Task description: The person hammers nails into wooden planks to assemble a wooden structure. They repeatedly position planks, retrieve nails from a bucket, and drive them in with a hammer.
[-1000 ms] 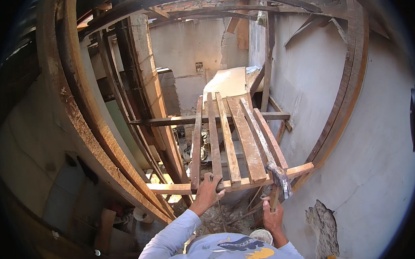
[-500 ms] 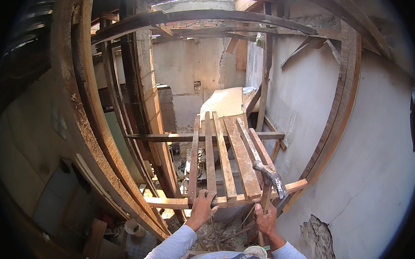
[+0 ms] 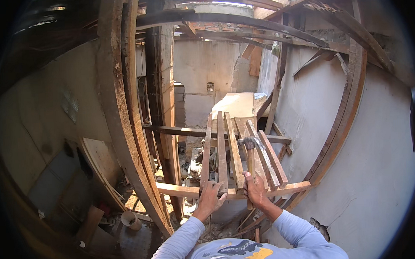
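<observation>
claw hammer (image 3: 249, 143) held over wooden slats (image 3: 234, 151)
right hand (image 3: 256, 189) grips the handle (image 3: 250, 162); left hand (image 3: 211, 199) curls over slat ends at the crossbeam (image 3: 175, 190)

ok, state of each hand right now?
Left hand: at near ends of wood strips, grip cannot be told.
Right hand: closed, holding hammer by its handle.

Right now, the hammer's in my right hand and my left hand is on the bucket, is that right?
Not quite: your left hand isn't on the bucket; the head view shows it at the near ends of the two leftmost wooden slats. The hammer is in your right hand.
</observation>
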`<state>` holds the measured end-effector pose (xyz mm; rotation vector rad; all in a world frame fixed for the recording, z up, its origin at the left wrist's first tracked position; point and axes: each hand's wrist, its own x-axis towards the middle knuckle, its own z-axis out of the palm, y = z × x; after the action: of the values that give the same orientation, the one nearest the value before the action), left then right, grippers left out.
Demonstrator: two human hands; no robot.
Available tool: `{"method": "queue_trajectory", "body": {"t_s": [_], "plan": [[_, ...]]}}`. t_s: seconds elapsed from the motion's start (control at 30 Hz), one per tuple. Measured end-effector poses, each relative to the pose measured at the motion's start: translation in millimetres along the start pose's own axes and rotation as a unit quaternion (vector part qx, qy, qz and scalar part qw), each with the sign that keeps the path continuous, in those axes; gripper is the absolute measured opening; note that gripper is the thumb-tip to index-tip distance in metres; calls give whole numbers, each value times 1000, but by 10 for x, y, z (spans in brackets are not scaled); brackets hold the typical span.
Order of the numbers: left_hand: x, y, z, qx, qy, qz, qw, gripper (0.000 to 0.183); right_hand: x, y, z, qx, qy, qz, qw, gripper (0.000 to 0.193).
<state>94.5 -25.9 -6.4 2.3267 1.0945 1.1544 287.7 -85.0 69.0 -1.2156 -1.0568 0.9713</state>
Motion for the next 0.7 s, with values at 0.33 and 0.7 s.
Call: {"method": "queue_trajectory", "body": {"t_s": [0.33, 0.7], "plan": [[-348, 101, -445, -181, 109, -88, 973, 34, 477, -2926, 1023, 139, -159, -307, 928, 53], [-973, -121, -448, -184, 203, -196, 942, 39, 622, -4112, 1100, 8, -66, -612, 788, 33]]}}
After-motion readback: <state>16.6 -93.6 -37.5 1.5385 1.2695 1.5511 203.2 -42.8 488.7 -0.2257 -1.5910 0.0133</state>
